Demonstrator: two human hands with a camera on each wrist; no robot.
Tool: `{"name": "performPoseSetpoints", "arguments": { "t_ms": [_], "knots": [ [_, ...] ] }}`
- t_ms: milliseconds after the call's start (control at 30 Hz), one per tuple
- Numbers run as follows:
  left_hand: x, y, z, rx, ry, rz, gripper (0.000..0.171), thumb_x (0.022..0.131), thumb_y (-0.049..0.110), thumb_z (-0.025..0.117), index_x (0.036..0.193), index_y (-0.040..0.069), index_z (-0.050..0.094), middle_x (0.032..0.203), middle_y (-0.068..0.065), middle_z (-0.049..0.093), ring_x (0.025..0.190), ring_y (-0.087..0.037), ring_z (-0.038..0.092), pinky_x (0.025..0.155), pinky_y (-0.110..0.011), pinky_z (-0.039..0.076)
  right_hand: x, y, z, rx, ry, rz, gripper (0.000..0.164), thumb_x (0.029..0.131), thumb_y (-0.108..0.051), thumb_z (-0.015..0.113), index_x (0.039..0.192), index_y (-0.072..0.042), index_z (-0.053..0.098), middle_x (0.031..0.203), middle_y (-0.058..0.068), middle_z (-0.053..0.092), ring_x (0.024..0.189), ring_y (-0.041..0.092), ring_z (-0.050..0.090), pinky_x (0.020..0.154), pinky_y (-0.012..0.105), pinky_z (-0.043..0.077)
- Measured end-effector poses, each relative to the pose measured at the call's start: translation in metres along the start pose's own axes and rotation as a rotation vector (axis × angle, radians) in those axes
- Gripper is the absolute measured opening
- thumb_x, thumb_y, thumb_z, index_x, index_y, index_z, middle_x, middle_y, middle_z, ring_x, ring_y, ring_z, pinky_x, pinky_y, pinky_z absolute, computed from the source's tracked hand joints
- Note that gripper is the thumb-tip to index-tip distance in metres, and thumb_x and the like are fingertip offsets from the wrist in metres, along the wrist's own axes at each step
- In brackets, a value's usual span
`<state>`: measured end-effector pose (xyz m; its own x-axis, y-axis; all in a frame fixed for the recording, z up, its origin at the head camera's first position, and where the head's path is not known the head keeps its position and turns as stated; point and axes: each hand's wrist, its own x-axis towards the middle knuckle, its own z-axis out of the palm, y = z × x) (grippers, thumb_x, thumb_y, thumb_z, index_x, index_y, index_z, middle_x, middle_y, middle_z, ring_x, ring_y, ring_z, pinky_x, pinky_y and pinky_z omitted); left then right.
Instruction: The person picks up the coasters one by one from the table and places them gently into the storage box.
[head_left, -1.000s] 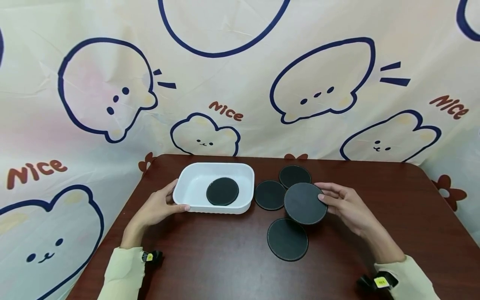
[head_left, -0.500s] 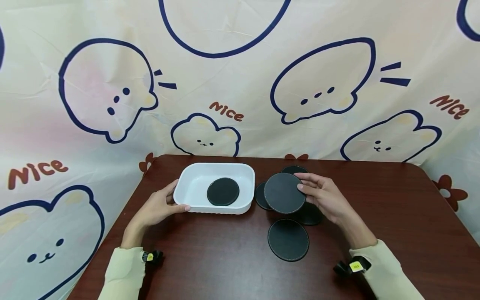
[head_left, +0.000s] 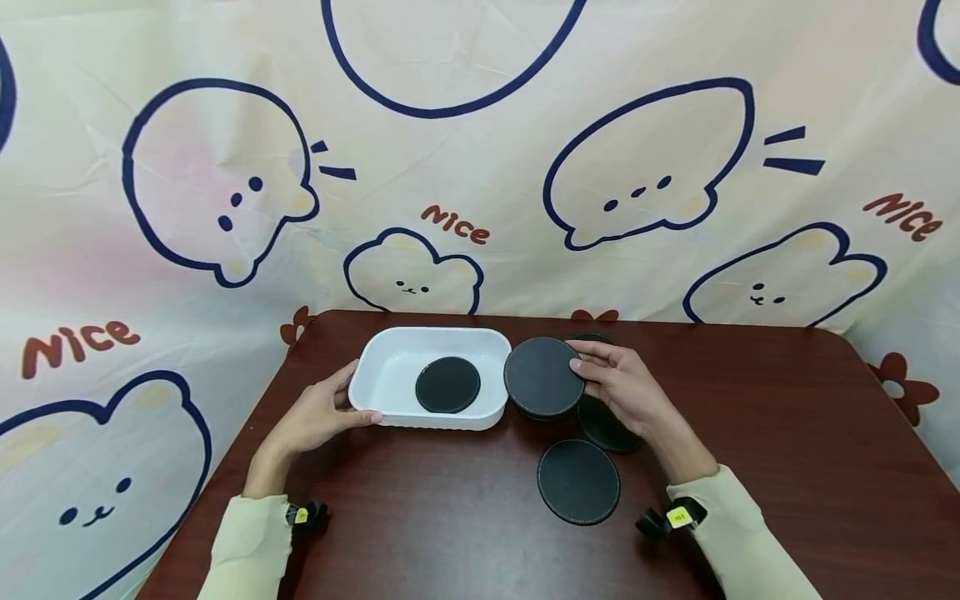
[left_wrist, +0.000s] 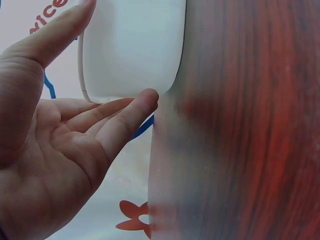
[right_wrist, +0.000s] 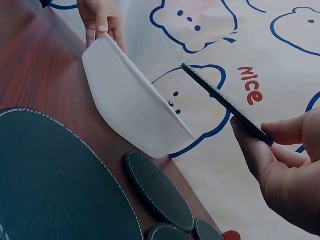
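Observation:
My left hand grips the left end of a white rectangular plastic tub, thumb at its front corner and fingers against its end, as the left wrist view also shows. One round black coaster with a stitched edge lies inside the tub. Between thumb and fingers, my right hand pinches another round black coaster by its right edge. That coaster is raised above the table beside the tub's right end; the right wrist view shows it edge-on. Beneath it, a coaster is mostly hidden.
More black coasters lie on the dark wooden table: one in front, one partly under my right hand, and one behind, mostly covered. A cartoon-printed cloth hangs behind the table.
My right hand has carried its coaster leftward, from over the coasters on the right to beside the tub. My left hand and the tub have stayed in place.

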<state>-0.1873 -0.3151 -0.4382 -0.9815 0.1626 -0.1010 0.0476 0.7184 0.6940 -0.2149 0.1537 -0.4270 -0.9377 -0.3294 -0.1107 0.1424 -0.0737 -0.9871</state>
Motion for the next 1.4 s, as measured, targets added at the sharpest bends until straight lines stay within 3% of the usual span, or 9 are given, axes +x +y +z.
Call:
{"name": "performPoseSetpoints", "arguments": {
  "t_ms": [167,533,1100,1400],
  "knots": [
    [-0.001,-0.001,0.002,-0.003,0.001,0.009,0.111,0.088,0.045,0.089,0.171,0.006,0.025,0.162,-0.029,0.048,0.136,-0.045,0.064,0.107,-0.054,0.057,0.005,0.002,0.006,0.009,-0.007,-0.002,0.055,0.11,-0.01,0.059,0.162,0.0,0.043,0.157,0.022,0.055,0.114,0.006,0.074,0.095,0.027,0.064],
    [-0.003,-0.002,0.003,-0.009,-0.007,-0.003,0.112,0.088,0.045,0.089,0.171,0.005,0.024,0.163,-0.03,0.047,0.137,-0.045,0.064,0.108,-0.055,0.056,0.015,0.009,0.02,0.036,-0.04,-0.002,0.054,0.111,-0.008,0.057,0.163,-0.001,0.042,0.164,0.028,0.046,0.118,0.006,0.072,0.096,0.026,0.063],
    [-0.001,0.001,0.0,-0.024,-0.003,0.003,0.11,0.089,0.04,0.089,0.17,0.004,0.024,0.164,-0.03,0.046,0.137,-0.046,0.063,0.108,-0.057,0.056,0.034,0.007,0.047,0.07,-0.033,0.022,0.05,0.11,-0.007,0.058,0.159,-0.005,0.049,0.158,0.025,0.055,0.115,0.011,0.075,0.093,0.027,0.064],
    [-0.001,0.0,0.0,-0.021,0.001,0.002,0.112,0.088,0.046,0.089,0.17,0.005,0.025,0.163,-0.03,0.047,0.137,-0.047,0.063,0.107,-0.057,0.056,0.045,0.009,0.059,0.079,-0.015,0.047,0.05,0.11,-0.005,0.057,0.159,-0.004,0.05,0.157,0.024,0.056,0.115,0.012,0.074,0.093,0.026,0.064]
  ]
}}
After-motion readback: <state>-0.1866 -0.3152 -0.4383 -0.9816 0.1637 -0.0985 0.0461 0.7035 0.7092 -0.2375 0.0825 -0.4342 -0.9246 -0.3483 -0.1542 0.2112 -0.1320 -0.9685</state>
